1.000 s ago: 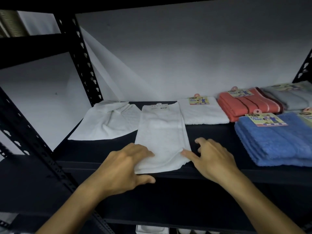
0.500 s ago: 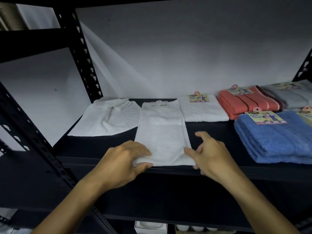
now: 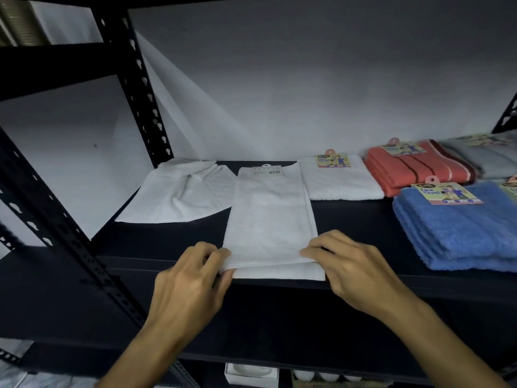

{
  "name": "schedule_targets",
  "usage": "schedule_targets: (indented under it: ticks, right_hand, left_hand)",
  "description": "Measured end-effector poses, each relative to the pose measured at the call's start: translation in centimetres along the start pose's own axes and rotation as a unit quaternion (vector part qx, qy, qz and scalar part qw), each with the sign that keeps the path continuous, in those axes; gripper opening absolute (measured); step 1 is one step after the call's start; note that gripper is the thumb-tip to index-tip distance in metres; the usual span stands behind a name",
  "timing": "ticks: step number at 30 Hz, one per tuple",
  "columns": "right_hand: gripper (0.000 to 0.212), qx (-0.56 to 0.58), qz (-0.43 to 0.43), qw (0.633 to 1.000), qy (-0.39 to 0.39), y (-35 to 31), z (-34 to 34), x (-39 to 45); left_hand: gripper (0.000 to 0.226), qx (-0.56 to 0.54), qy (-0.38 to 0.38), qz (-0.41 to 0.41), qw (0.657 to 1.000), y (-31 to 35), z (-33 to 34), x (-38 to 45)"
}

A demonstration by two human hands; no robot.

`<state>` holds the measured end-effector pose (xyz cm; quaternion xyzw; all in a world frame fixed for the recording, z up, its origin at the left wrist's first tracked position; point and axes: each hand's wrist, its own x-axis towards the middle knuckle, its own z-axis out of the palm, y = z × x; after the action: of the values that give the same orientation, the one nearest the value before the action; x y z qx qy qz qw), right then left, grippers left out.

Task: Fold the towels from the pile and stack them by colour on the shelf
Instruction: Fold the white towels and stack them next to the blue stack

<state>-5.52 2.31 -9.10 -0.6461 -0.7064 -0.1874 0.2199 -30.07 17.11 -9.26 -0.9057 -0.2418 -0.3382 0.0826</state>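
White towel soft, light, limp. L hand, R hand pinch near corners, 6 o'clock edge; best hold there.

Bare shelf board lies front left, between the black upright post and the long white towel. A further bare strip runs between that towel and the blue towel stack. The rear row is blocked by a loose white towel, folded white towel, and coral stack.
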Motion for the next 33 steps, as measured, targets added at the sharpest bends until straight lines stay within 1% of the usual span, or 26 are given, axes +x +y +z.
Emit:
schedule_targets:
  ticks: [2,4,10,12,14,16,18,19,21,23,24,25,26,27,28,30,33]
  right_hand:
    - [0.042,-0.023,-0.021,0.999,0.040,0.0,0.0,0.3]
    - [0.042,-0.043,-0.029,0.996,0.073,-0.1,-0.4,0.6]
    - [0.033,-0.108,-0.044,0.987,0.115,-0.8,-0.6,0.0]
    - [0.035,-0.112,-0.038,0.988,0.097,-1.3,0.1,-0.9]
    - [0.036,-0.091,-0.027,0.994,0.049,-1.7,0.9,-1.7]
    - [0.043,-0.048,-0.005,0.999,-0.005,-1.8,0.9,-2.1]
    - [0.040,0.000,0.011,0.999,-0.034,-1.7,-0.1,-2.1]
    - [0.041,0.045,0.028,0.998,-0.043,-1.5,-0.7,-2.0]
    - [0.045,0.144,0.089,0.985,-0.028,-0.9,-1.5,-1.1]
    - [0.039,0.202,0.181,0.962,0.020,0.0,-1.3,0.9]
    - [0.032,0.207,0.239,0.948,0.046,0.6,-1.0,2.2]
    - [0.026,0.189,0.299,0.934,0.055,1.0,-0.4,3.6]
    - [0.021,0.158,0.352,0.922,0.039,1.4,0.0,4.9]
    - [0.017,0.123,0.388,0.913,0.005,1.7,0.6,6.1]
    - [0.016,0.091,0.410,0.907,-0.032,1.9,1.2,7.0]
    - [0.022,0.048,0.445,0.890,-0.085,2.1,2.3,8.1]
    - [0.025,0.039,0.495,0.864,-0.084,2.2,3.0,8.9]
  left_hand:
    - [0.025,0.009,0.002,-0.002,1.000,0.3,-0.1,0.0]
    - [0.025,0.017,-0.004,0.000,1.000,0.4,-0.1,0.1]
    - [0.017,0.016,-0.018,0.010,1.000,0.2,-0.1,-0.3]
    - [0.012,0.015,-0.022,0.015,1.000,0.1,-0.2,-0.4]
    - [0.008,0.007,-0.029,0.011,0.999,0.1,-0.5,-0.5]
    - [0.010,-0.005,-0.051,0.008,0.999,-0.1,-1.1,-0.5]
    - [0.017,-0.014,-0.077,0.015,0.997,-0.3,-1.8,-0.4]
    - [0.022,-0.025,-0.089,0.016,0.996,-0.4,-2.2,-0.3]
    - [0.030,-0.061,-0.096,-0.004,0.993,-0.6,-2.6,0.4]
    - [0.033,-0.090,-0.104,-0.049,0.989,-1.0,-2.1,1.9]
    - [0.034,-0.096,-0.116,-0.074,0.986,-1.3,-1.5,2.9]
    - [0.036,-0.099,-0.131,-0.092,0.982,-1.6,-0.6,3.9]
    - [0.037,-0.102,-0.147,-0.101,0.979,-1.9,0.3,5.0]
    - [0.038,-0.108,-0.165,-0.102,0.975,-2.2,1.3,5.9]
    - [0.040,-0.116,-0.186,-0.097,0.971,-2.3,2.2,6.8]
    - [0.046,-0.129,-0.227,-0.085,0.961,-2.7,3.6,8.0]
    - [0.049,-0.150,-0.276,-0.088,0.945,-3.3,4.9,8.5]
